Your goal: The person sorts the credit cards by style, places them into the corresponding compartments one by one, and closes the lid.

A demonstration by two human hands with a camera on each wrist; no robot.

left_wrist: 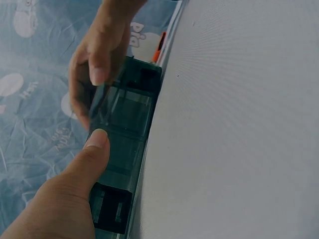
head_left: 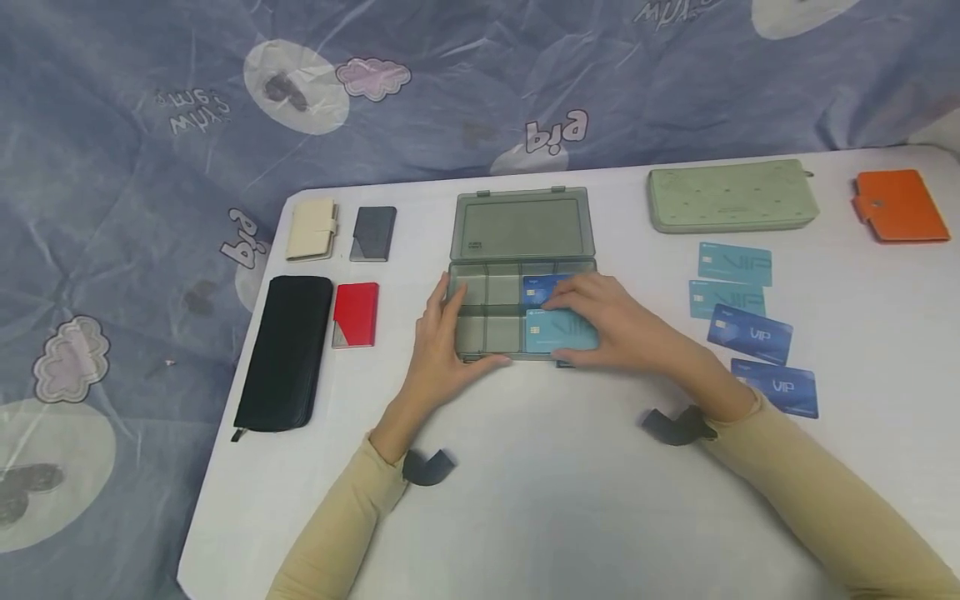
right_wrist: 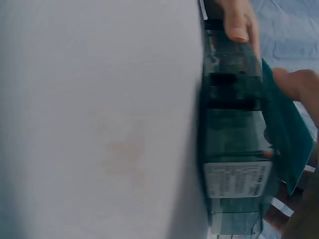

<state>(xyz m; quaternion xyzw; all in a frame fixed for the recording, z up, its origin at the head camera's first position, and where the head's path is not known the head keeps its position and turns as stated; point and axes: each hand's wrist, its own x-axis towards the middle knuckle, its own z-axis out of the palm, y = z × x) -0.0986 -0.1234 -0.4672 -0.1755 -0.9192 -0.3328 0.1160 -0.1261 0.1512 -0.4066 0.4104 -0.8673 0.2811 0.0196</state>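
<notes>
A translucent grey-green compartment box (head_left: 468, 333) lies with its lid (head_left: 525, 225) folded back. My left hand (head_left: 438, 342) holds the box at its left end, the thumb along the front edge and the fingers by the left side. My right hand (head_left: 618, 329) pinches a teal VIP card (head_left: 558, 332) over the right front compartments. The right wrist view shows this card (right_wrist: 286, 129) tilted above the box wall. Behind it, a blue card (head_left: 536, 290) lies in the right rear part of the box, partly covered by my right fingers.
Right of the box lie two teal cards (head_left: 735, 263) and two blue cards (head_left: 750, 333). A green wallet (head_left: 731, 196) and an orange card holder (head_left: 903, 206) are behind them. At left are a black wallet (head_left: 285, 354), a red case (head_left: 356, 312), a dark case (head_left: 372, 233) and a cream holder (head_left: 311, 229).
</notes>
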